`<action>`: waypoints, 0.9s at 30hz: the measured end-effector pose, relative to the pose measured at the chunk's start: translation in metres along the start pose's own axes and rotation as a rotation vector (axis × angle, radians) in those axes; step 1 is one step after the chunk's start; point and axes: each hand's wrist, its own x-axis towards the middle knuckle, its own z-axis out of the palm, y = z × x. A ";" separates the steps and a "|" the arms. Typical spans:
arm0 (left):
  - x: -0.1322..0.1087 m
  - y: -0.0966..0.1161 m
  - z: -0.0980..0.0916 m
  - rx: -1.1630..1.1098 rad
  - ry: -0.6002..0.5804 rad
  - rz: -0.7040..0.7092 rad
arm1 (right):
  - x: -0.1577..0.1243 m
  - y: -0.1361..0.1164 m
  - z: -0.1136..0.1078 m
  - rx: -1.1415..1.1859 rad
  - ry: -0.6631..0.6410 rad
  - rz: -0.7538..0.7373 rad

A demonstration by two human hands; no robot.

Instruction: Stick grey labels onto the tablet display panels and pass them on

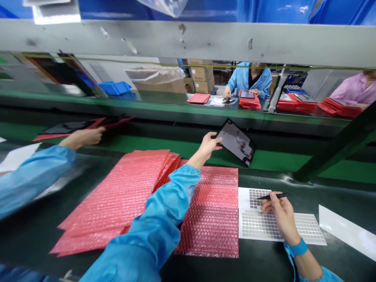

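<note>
My left hand point(209, 145) reaches forward over the bench and grips a black tablet point(236, 141) by its near left edge, holding it tilted above the green conveyor belt point(273, 159). My right hand point(279, 213) rests on white sheets of small grey square stickers point(308, 227) and pinches a thin black tool point(273, 196) that points left. Pink bubble-wrap bags point(129, 192) lie in a fanned stack under my left arm, and one more bubble-wrap bag point(216, 219) lies flat beside the sheets.
A co-worker's blue-sleeved arm point(35, 176) comes in from the left, its hand point(85, 137) at a red-bagged item point(70, 127) on the belt. Across the line, two people sit with stacks of red bags point(249, 102). A white sheet point(346, 231) lies at right.
</note>
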 end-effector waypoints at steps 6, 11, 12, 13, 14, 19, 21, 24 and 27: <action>-0.050 -0.007 -0.055 -0.160 0.093 0.094 | 0.003 -0.001 -0.008 0.040 0.027 0.008; -0.095 -0.054 -0.066 -0.074 0.124 0.115 | 0.004 -0.001 -0.008 0.054 0.001 0.075; -0.102 -0.063 -0.066 -0.041 0.106 0.112 | 0.004 -0.001 -0.007 0.052 -0.006 0.077; -0.106 -0.072 -0.064 -0.007 0.087 0.108 | 0.003 -0.001 -0.007 0.048 -0.012 0.076; -0.110 -0.080 -0.063 0.029 0.070 0.106 | 0.003 -0.002 -0.006 0.043 -0.015 0.074; -0.118 -0.097 -0.063 0.228 0.106 0.127 | 0.000 -0.003 -0.005 -0.028 -0.039 0.035; -0.129 -0.095 -0.066 0.337 0.162 0.185 | -0.001 -0.005 -0.004 -0.075 -0.062 0.016; -0.160 -0.087 -0.066 0.600 0.156 0.439 | -0.002 -0.008 0.003 -0.145 -0.101 0.011; -0.199 -0.084 -0.056 0.762 -0.079 0.646 | 0.001 -0.013 0.019 -0.210 -0.150 0.029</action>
